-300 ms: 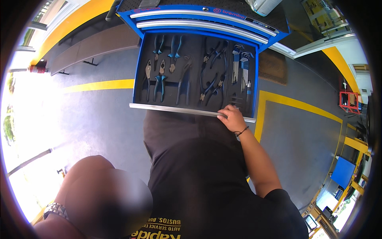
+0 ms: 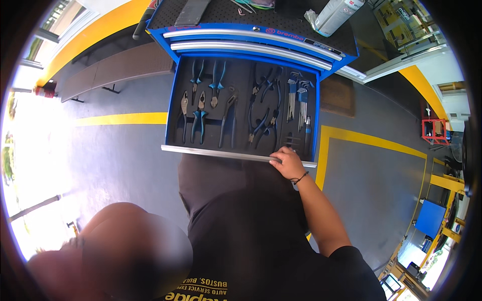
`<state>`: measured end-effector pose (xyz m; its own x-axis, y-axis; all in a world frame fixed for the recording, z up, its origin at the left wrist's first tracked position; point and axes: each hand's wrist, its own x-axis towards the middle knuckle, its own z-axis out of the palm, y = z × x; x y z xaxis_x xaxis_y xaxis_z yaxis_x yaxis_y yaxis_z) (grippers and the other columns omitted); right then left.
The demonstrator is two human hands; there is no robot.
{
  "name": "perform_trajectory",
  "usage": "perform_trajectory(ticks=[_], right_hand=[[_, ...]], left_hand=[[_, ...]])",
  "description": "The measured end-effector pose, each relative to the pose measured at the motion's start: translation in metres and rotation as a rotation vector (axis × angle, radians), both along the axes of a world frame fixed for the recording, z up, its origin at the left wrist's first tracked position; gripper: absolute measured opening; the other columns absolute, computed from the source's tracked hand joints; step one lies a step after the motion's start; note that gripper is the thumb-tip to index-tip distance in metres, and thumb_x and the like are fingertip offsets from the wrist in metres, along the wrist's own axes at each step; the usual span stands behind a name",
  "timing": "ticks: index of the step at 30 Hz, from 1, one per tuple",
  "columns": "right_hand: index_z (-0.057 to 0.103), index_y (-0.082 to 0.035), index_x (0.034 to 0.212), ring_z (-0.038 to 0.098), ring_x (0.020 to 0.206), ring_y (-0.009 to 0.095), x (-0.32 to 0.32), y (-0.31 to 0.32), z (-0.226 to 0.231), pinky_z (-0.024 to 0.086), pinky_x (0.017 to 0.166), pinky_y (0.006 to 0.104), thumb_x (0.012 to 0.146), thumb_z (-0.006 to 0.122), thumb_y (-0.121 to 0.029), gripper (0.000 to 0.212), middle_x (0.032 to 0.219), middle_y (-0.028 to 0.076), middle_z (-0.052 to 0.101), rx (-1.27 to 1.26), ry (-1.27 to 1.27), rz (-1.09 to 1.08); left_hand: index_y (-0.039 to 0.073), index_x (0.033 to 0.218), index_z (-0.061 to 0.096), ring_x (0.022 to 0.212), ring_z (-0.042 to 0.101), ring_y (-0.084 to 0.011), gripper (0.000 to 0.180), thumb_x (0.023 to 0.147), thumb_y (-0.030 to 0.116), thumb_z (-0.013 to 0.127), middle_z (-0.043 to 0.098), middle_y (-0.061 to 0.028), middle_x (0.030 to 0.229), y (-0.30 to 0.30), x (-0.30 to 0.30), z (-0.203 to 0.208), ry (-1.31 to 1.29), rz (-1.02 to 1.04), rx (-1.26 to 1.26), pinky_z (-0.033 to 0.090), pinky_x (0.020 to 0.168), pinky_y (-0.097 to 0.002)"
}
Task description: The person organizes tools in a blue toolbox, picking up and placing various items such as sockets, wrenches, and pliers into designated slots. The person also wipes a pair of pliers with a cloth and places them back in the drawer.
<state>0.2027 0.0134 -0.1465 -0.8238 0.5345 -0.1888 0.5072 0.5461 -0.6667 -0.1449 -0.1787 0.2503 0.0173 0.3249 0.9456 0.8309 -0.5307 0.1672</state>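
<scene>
My right hand (image 2: 287, 163) grips the silver front edge of a pulled-out drawer (image 2: 216, 153), near its right end. Its fingers curl over the lip, and a dark cord bracelet circles the wrist. Inside, on black foam, lie several pliers, among them blue-handled combination pliers (image 2: 199, 120), slip-joint pliers (image 2: 184, 113) and water pump pliers (image 2: 228, 120). Two hex key sets (image 2: 303, 103) in blue holders lie at the right, above my hand. My left hand (image 2: 108, 223) is raised close at the lower left, smeared and partly covered by a blurred patch; its fingers cannot be made out.
The drawer belongs to a blue tool cabinet (image 2: 201, 30) with more drawers above. On its perforated black top stand a white can (image 2: 335, 17) and a flat dark piece (image 2: 192, 12). A brown bench (image 2: 115, 75) is left, a doormat (image 2: 337, 95) right. Yellow lines (image 2: 120, 119) mark the grey floor.
The cabinet and drawer sit lower in the picture, and more of the cabinet top shows. My right hand keeps its hold on the drawer edge. The left wrist has shifted and its watch is blurred.
</scene>
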Motion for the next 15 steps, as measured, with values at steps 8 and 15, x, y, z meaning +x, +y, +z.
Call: perform_trajectory(ticks=[8,15], right_hand=[[0.079,-0.011,0.106,0.064,0.101,0.035,-0.001,0.004,-0.004,0.052,0.090,0.0466,0.091,0.076,-0.032,0.027,0.100,0.011,0.067,-0.026,0.025,-0.003],[0.080,-0.010,0.108,0.064,0.101,0.033,0.000,0.008,0.004,0.054,0.088,0.0443,0.092,0.076,-0.033,0.028,0.102,0.011,0.067,-0.119,-0.035,-0.035]], left_hand=[[0.009,0.122,0.072,0.123,0.060,-0.0414,0.041,0.091,0.035,0.072,0.060,-0.0223,0.135,0.175,-0.123,-0.395,-0.472,0.762,-1.124,0.048,0.106,-0.0528],[0.007,0.119,0.075,0.137,0.049,-0.0392,0.038,0.092,0.032,0.066,0.047,-0.0203,0.147,0.240,-0.110,-0.425,-0.304,1.114,-1.519,0.046,0.108,-0.0503]])
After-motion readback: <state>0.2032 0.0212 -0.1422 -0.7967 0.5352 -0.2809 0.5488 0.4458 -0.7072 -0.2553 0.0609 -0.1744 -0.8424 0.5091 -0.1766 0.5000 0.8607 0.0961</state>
